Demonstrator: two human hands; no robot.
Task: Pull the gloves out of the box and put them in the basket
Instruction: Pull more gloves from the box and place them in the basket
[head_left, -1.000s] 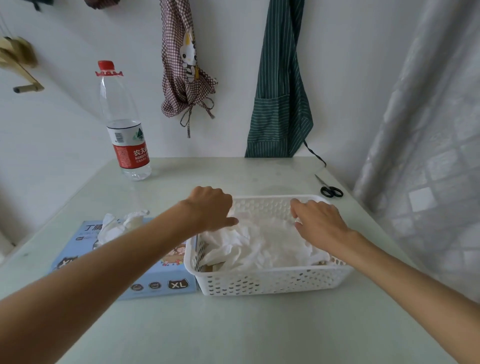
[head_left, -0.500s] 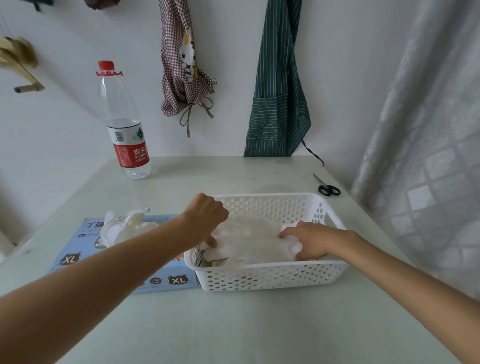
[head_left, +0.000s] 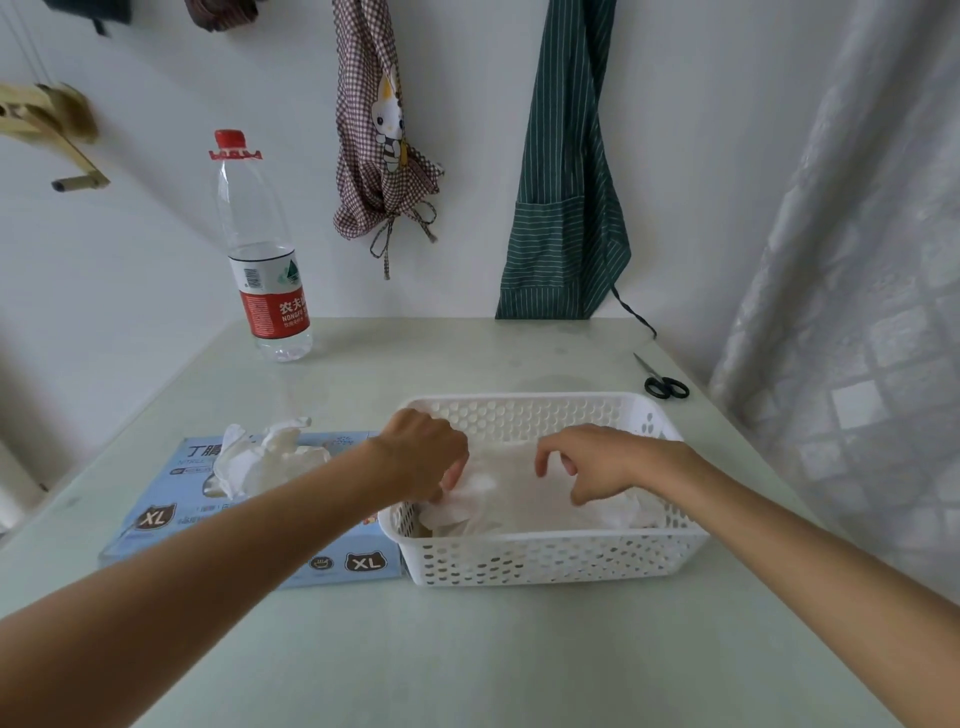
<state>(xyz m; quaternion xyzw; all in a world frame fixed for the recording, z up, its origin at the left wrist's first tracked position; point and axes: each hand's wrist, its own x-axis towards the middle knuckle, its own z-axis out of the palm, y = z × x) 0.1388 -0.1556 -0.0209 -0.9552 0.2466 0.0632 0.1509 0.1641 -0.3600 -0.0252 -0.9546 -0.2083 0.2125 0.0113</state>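
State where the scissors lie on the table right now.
In the head view, the scissors lie at the table's far right corner, just behind the white basket, near the curtain.

A home: aprons (head_left: 566, 197) hang on the wall above a table (head_left: 467, 649).

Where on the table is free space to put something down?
The near strip of the table, in front of the glove box and basket, is bare. So is the far middle, between the water bottle and scissors. The box, basket and both forearms crowd the middle band.
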